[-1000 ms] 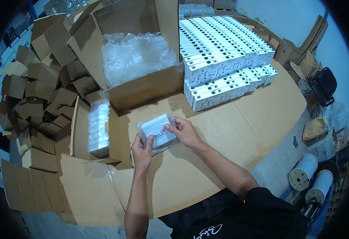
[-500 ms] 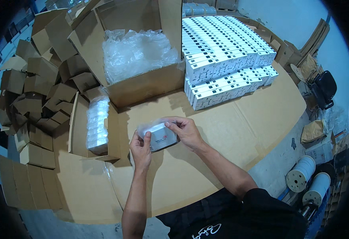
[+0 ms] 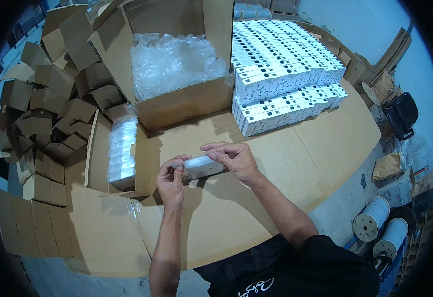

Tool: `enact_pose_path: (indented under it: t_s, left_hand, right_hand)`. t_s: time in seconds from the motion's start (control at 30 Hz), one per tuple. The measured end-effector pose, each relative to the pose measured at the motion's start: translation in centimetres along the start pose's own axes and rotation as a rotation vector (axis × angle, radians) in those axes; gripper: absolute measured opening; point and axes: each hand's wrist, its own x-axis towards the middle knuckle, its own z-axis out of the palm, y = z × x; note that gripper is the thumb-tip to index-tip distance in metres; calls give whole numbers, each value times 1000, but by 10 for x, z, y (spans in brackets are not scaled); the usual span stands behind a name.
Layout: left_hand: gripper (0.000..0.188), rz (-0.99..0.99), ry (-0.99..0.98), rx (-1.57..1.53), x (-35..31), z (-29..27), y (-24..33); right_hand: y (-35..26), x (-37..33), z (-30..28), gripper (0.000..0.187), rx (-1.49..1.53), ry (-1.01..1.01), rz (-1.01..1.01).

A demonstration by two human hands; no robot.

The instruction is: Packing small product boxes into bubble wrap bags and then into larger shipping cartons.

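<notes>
Between my hands, above the cardboard-covered table (image 3: 275,163), is a small flat white box (image 3: 201,169) with clear plastic about it. My left hand (image 3: 172,180) grips its left end, thumb in front and fingers behind. At the other end my right hand (image 3: 236,161) pinches the top edge between thumb and fingers. To the left stands an open carton (image 3: 142,171) holding a row of plastic-wrapped white boxes (image 3: 122,151). Behind it, a larger open carton (image 3: 186,106) is filled with clear plastic bags (image 3: 177,64).
Long stacks of white boxes (image 3: 271,89) stand at the back right. A heap of open cardboard cartons (image 3: 53,109) fills the left side. On the floor at right are cable spools (image 3: 372,218), a black chair (image 3: 403,114) and a brown paper bag (image 3: 388,166).
The white box has been tilted, so its printed broad face no longer shows and its narrow edge is toward me. My right hand has shifted slightly right and down.
</notes>
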Motion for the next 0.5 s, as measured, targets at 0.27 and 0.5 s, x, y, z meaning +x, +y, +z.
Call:
enact_pose_path:
  t_s: [0.27,0.5]
  left_hand:
    - [20,-72,-11,-78,1,5,5]
    - [25,-254,-55,189,-3,3,6]
  right_hand:
    - [8,2,-1,24,109,-20,-13]
    - [2,-4,-11,32,-84,-142,76]
